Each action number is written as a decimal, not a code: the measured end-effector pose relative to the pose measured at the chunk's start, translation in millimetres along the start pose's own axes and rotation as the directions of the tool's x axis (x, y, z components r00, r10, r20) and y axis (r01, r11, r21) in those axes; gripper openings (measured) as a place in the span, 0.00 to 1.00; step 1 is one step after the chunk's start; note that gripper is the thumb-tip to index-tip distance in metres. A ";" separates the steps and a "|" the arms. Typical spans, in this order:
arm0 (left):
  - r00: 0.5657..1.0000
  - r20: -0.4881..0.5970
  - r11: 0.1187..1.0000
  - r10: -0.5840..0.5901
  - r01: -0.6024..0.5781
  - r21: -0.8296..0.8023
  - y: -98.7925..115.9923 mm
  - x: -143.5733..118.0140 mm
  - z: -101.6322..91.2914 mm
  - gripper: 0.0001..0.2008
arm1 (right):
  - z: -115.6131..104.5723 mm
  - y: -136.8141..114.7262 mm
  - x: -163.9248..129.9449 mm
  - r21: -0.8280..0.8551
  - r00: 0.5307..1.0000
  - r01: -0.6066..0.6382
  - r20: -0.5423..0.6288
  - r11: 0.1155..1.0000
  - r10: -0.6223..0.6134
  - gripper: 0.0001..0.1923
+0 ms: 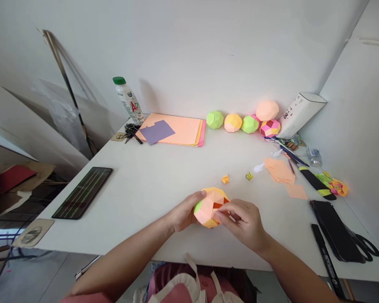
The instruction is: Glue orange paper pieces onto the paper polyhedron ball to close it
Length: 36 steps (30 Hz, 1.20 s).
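A folded paper ball point(205, 210) in peach, yellow and green is held just above the front of the white table. My left hand point(186, 210) is closed around its left side, thumb on top. At the ball's right side, my right hand point(244, 221) pinches a paper flap beside a dark opening in the surface. Its other fingers are curled, and what lies behind them is hidden. Just beyond the ball lies a small folded orange paper piece point(225, 179).
Several finished paper balls point(233, 122) line the wall. Coloured sheets point(180, 126) and a bottle point(129, 101) stand back left. Peach paper squares point(279, 170), a cutter point(317, 183), a black phone-like case point(334, 231), scissors point(364, 246) and a marker point(326, 261) lie right. A tablet point(84, 193) is left.
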<state>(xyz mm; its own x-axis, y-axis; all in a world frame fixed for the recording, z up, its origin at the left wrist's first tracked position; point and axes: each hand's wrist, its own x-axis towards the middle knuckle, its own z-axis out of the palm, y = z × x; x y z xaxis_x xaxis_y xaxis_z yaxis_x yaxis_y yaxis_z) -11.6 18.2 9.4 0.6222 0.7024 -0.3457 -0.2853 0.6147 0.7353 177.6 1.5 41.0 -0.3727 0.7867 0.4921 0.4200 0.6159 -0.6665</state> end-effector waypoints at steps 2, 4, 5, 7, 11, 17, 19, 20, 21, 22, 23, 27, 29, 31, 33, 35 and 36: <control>1.000 0.002 1.000 -0.004 0.004 -0.005 -0.3 0.1 0.0 0.29 | -0.7 0.3 0.4 -0.008 0.999 0.045 0.001 0.999 -0.045 0.09; 1.000 0.006 1.000 -0.007 0.007 -0.008 -0.5 0.2 -0.1 0.29 | -1.5 1.0 0.6 -0.018 0.996 0.088 0.010 0.996 -0.087 0.09; 1.000 0.008 1.000 -0.009 0.009 -0.009 -0.7 0.2 -0.3 0.29 | -1.9 1.2 0.5 -0.018 0.995 0.098 0.016 0.995 -0.098 0.10; 1.000 0.013 1.000 -0.013 0.013 -0.014 -1.0 0.4 -1.0 0.29 | -2.5 1.2 0.0 -0.002 0.995 0.096 0.026 0.995 -0.096 0.11; 0.999 0.018 0.999 -0.028 0.029 -0.038 -1.9 1.3 -2.7 0.29 | -3.8 -0.2 -1.8 0.087 1.000 0.006 0.006 0.996 -0.006 0.12; 0.998 0.005 0.994 -0.059 0.059 -0.093 0.2 1.0 -0.6 0.32 | -6.1 2.3 -2.8 0.256 0.978 -0.189 -0.040 0.948 0.206 0.03; 0.998 0.006 0.991 -0.067 0.067 -0.112 1.4 0.8 0.2 0.33 | -6.2 3.8 -2.8 0.295 0.964 -0.245 -0.030 0.923 0.265 0.03; 0.998 0.005 0.990 -0.070 0.070 -0.121 1.7 0.8 0.4 0.33 | -6.2 4.2 -2.9 0.308 0.957 -0.267 -0.025 0.913 0.288 0.04; 0.997 0.006 0.989 -0.072 0.073 -0.129 1.9 0.9 0.4 0.33 | -6.1 4.5 -2.9 0.316 0.952 -0.284 -0.021 0.905 0.306 0.04; 0.997 0.009 0.988 -0.074 0.074 -0.135 1.8 1.0 0.2 0.32 | -6.1 4.6 -3.0 0.317 0.947 -0.298 -0.018 0.900 0.320 0.05; 0.997 0.013 0.987 -0.075 0.076 -0.141 1.7 1.1 -0.1 0.32 | -6.0 4.7 -3.0 0.313 0.944 -0.310 -0.014 0.898 0.331 0.05; 0.996 0.020 0.984 -0.082 0.084 -0.156 1.5 1.3 -1.1 0.31 | -6.4 4.4 -2.6 0.239 0.932 -0.357 0.024 0.903 0.362 0.07; 0.996 0.023 0.983 -0.083 0.085 -0.162 2.5 1.2 -0.6 0.32 | -6.4 3.9 -2.3 0.189 0.923 -0.382 0.040 0.904 0.382 0.07; 0.996 0.020 0.983 -0.089 0.091 -0.161 4.0 1.2 0.4 0.34 | -5.8 3.2 -2.3 0.156 0.911 -0.412 0.050 0.898 0.409 0.08; 0.994 0.003 0.983 -0.108 0.108 -0.147 4.9 1.0 1.4 0.36 | -4.5 2.7 -2.6 0.154 0.893 -0.449 0.064 0.880 0.445 0.11; 0.991 -0.014 0.984 -0.137 0.134 -0.116 4.9 0.9 1.7 0.39 | -2.8 3.3 -2.9 0.182 0.872 -0.490 0.089 0.853 0.482 0.13; 0.989 -0.027 0.985 -0.146 0.143 -0.095 4.3 0.8 1.6 0.41 | -2.1 4.0 -2.9 0.209 0.860 -0.511 0.109 0.834 0.499 0.14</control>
<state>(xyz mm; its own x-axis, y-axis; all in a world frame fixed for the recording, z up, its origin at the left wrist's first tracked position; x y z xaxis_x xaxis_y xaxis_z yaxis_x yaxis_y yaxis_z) -11.1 20.8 13.3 0.6371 0.6144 -0.4653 -0.2616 0.7403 0.6193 182.1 1.8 38.1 -0.2013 0.9791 0.0292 0.3680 0.1032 -0.9241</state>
